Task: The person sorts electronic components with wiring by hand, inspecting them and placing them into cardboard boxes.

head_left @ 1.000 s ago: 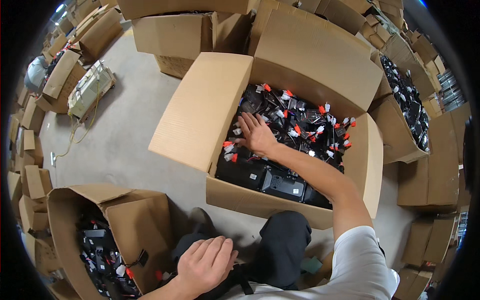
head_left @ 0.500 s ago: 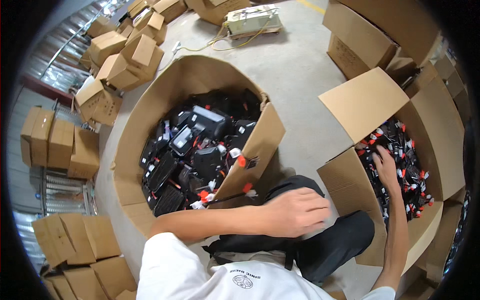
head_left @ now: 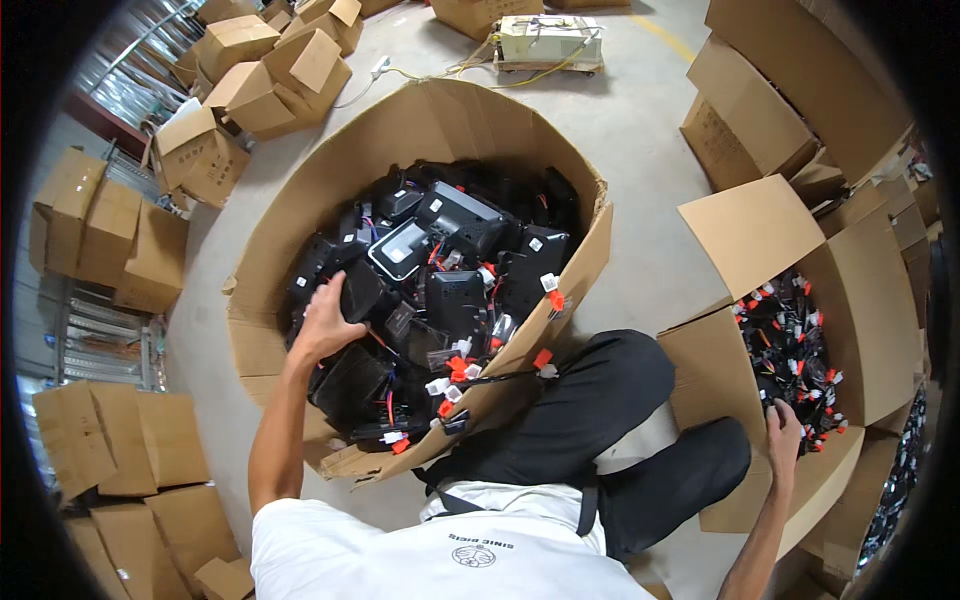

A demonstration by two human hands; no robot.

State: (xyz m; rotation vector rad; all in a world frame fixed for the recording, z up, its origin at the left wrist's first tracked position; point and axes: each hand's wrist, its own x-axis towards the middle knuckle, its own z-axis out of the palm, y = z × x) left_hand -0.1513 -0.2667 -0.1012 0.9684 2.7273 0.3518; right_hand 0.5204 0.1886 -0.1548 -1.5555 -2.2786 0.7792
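At the left side of a large open carton [head_left: 470, 125], my left hand [head_left: 326, 322] grips the edge of a black plastic device [head_left: 362, 294], thumb apart from the fingers. Around it lie many more black devices, such as one with a grey-edged panel [head_left: 400, 248], with wires and red and white connectors [head_left: 462, 372]. My right hand [head_left: 783, 432] is inside the near part of a second carton [head_left: 705, 385], fingers curled at the heap of black cables [head_left: 790, 345] with red and white plugs. What those fingers hold, if anything, is hidden.
My legs [head_left: 590, 420] in black trousers are between the two cartons. Several empty cartons [head_left: 285, 85] are piled along the left and back left. A pale box-shaped unit [head_left: 550, 42] with a yellow cord stands on the floor behind. More cartons [head_left: 755, 105] rise at the back right.
My left hand has swung from above my lap into the large carton and onto a black device. My right hand has drawn back toward me within the right carton.
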